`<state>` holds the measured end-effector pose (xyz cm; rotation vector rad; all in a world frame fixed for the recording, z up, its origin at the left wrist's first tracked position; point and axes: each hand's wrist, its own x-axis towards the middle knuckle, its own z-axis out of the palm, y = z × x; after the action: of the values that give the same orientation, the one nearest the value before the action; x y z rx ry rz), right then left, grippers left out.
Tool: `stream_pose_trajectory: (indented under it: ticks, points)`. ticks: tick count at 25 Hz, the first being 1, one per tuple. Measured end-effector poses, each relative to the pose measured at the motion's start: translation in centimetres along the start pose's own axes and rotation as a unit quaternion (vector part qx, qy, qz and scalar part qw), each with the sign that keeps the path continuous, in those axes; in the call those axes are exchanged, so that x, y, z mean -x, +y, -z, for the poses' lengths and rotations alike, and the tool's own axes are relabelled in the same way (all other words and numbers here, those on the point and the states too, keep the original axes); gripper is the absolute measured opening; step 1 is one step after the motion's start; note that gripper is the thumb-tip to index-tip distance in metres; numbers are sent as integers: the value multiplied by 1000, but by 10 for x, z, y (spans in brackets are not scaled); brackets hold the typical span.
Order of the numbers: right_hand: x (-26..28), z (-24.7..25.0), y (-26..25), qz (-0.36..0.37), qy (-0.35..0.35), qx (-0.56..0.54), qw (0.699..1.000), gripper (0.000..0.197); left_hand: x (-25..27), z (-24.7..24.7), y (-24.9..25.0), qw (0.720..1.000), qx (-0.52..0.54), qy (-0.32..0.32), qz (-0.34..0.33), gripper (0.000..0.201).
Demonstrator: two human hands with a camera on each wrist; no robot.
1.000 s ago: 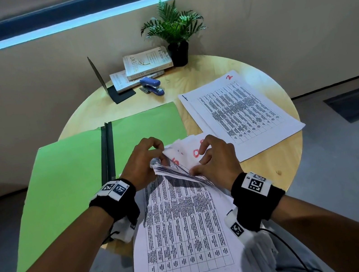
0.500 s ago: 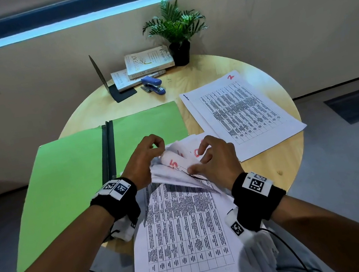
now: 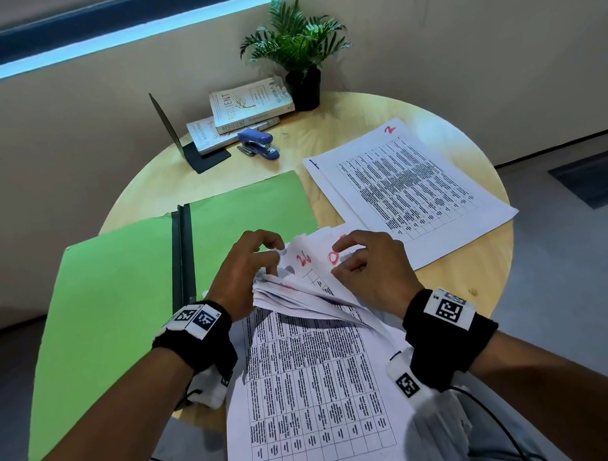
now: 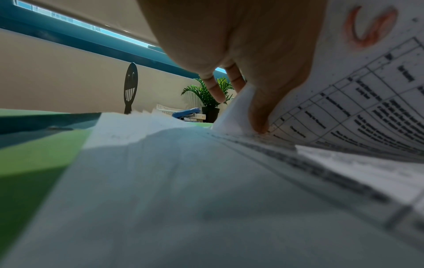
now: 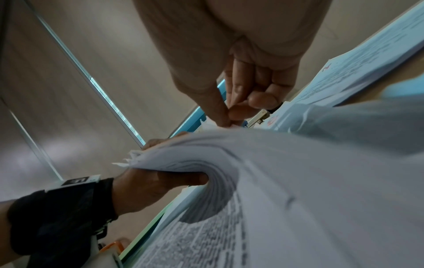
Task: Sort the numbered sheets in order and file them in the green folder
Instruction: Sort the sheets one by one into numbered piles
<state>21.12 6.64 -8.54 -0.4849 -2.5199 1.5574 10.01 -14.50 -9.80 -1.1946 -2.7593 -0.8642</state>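
Right hand (image 3: 372,273) fingers (image 5: 226,112) pinch a corner of the stack of numbered sheets (image 3: 312,386); left hand (image 3: 245,274) thumb curls round lifted corners, probably to expose red numbers. Stack lies near, overlapping the open green folder (image 3: 112,298); the pile topped by sheet 2 (image 3: 408,188) sits far right, likely sorted.

"RESILIENT" book (image 3: 251,103); "2" sheet (image 3: 408,188)
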Motion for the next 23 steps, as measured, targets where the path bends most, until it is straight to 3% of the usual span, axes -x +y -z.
stream_pose_trajectory:
  ticks: [7,14,16,18,19,20,23]
  points:
    - [0,-5,0,-18,-3,-10,1000,38,1,1,-4,996,-31,-24,-78,49]
    - [1,-6,-1,-29,-2,27,999,54,1,6,2,996,-5,-7,-90,56]
    - [4,-6,-3,-26,-11,16,999,50,2,2,0,998,12,-8,-62,54]
    - [7,-6,-4,-8,-24,15,1000,41,-3,1,-1,998,-47,14,31,51]
    - [7,-5,-4,-2,-31,19,999,40,-4,-1,-4,994,-103,4,42,48]
    - [8,-5,-4,2,-35,21,999,40,-3,-2,-5,994,-95,-6,46,49]
    - [10,-4,-1,12,-34,29,999,48,1,2,-3,998,-25,-29,-46,63]
